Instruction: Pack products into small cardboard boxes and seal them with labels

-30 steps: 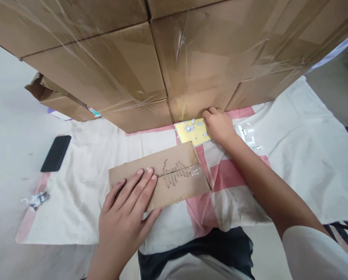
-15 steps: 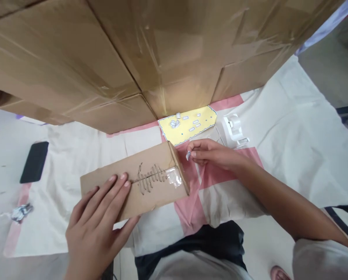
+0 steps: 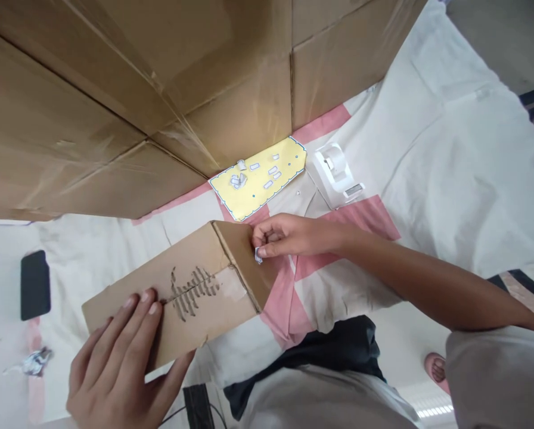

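A small brown cardboard box (image 3: 222,298), with cut slots in a leaf-like pattern on top and clear tape near its right end, lies at a slant before me. My left hand (image 3: 119,363) grips its left part, fingers over the top and thumb along the near edge. Between thumb and fingers, my right hand (image 3: 280,235) pinches a small whitish slip (image 3: 258,255), perhaps tape or paper, close to the box's right end face. Whether the slip touches the face, I cannot tell. Beyond lies a yellow sheet (image 3: 251,199) bearing several small white pieces and a crumpled bit.
Large taped cardboard boxes (image 3: 231,71) stand along the back. Right of the yellow sheet sits a white tape dispenser (image 3: 336,173). At the left are a dark phone (image 3: 35,285) and a crumpled wad (image 3: 37,361). A white and pink cloth (image 3: 428,179) covers the surface.
The box now shows more of its right end face. My right hand has brought the slip closer to that face. The view has shifted, and my left hand keeps its hold.
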The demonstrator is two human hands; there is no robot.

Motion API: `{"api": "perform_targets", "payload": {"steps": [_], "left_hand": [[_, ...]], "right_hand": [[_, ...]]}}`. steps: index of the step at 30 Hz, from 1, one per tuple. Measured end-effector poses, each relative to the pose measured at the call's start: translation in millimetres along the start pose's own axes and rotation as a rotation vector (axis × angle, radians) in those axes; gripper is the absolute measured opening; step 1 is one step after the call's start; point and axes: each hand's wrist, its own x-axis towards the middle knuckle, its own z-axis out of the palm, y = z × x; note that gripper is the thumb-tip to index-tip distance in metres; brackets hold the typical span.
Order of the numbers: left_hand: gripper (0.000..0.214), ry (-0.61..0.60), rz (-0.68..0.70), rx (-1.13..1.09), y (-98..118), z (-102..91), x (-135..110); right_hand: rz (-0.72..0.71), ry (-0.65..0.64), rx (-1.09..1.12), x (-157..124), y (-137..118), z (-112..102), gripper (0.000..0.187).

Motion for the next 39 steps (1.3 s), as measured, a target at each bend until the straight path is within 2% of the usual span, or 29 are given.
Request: {"api": "perform_targets", "payload": {"steps": [3,9,14,18,20,24,28,31,35,39], "left_hand": [[0.078,0.049,-0.004,-0.015,-1,2.3,-1],[0.082,0.061,-0.003,-0.022,-1,3.5,-2],[0.085,0.050,-0.013,-0.022,3,1.7,1],[0.091,0.001,-0.019,0.011,5,-0.8,2],[0.091,0.003,-0.010,0.013,5,-1.1,3],[0.089,0.012,-0.003,0.007,6,0.7,4],[0.088,0.013,-0.020,0.002,6,1.2,3],[0.087,0.009,-0.024,0.006,5,0.0,2],[0.086,-0.009,-0.019,0.005,3,-1.2,3],[0.086,-0.002,-0.002,0.013,2,-0.8,4]], "right_hand": [[-0.030,0.025,-0.033,2,-7,3,0.013],[-0.043,0.074,-0.133,7,-12,7,0.014],[-0.154,0.307,-0.101,2,1,16,0.018],[-0.244,0.413,-0.273,-6,10,26,0.006],[-0.258,0.456,-0.311,-9,11,32,0.007],[-0.170,0.486,-0.321,-19,2,40,0.014],[0.010,0.360,-0.371,-30,-17,42,0.021],[0.070,0.311,-0.377,-34,-27,41,0.023],[0.090,0.407,-0.317,-33,-23,44,0.022],[0.083,0.467,-0.252,-29,-13,48,0.030]]}}
